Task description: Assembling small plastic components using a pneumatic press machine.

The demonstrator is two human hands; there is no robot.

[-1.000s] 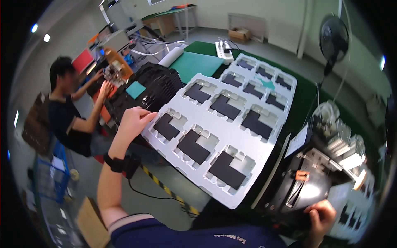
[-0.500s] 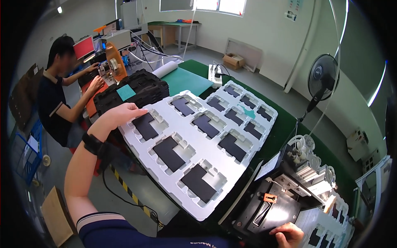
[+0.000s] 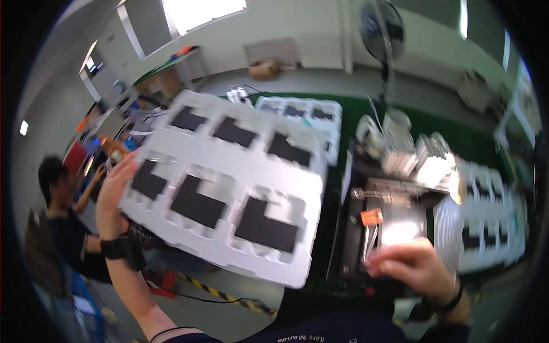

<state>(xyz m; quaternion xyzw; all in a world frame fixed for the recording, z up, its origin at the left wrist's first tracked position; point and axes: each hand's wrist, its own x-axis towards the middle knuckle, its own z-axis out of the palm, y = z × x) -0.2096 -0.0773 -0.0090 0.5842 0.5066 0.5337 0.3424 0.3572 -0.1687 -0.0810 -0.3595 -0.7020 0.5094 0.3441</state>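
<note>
— What step was in hand?
— Carrying: the white tray (image 3: 229,188) hung tilted over the desk's (image 3: 354,114) left edge, long axis running from near right to far left. Next, I'd judge, level support.
— And the hands?
— Left hand (image 3: 114,191) fingers clamped on its left rim; right hand (image 3: 414,266) curled, grip unclear.

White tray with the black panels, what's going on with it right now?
A person's left hand grips the left edge of the white foam tray, which holds six black panels in its pockets and sits tilted over the green table. The right hand rests by a metal fixture with an orange clip. More trays sit stacked on the right. The picture is blurred. Another person sits at a bench to the left.
</note>
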